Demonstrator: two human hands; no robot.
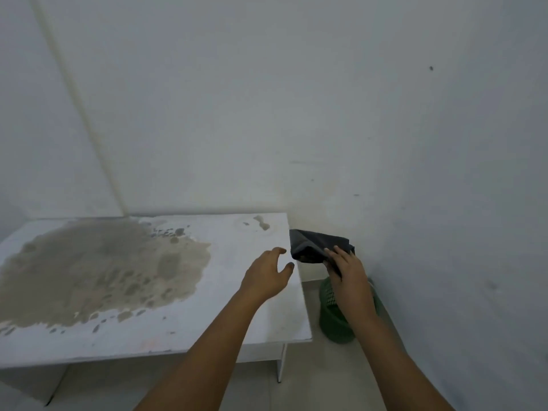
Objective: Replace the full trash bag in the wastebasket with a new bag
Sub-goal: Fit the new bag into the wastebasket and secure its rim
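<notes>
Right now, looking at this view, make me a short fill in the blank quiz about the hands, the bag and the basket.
1. The folded dark bag is held by the ____ hand.
2. The left hand hovers open over the white ____, holding nothing.
3. The wastebasket on the floor beside the table is ____ in colour.

Missing words: right; table; green
</notes>
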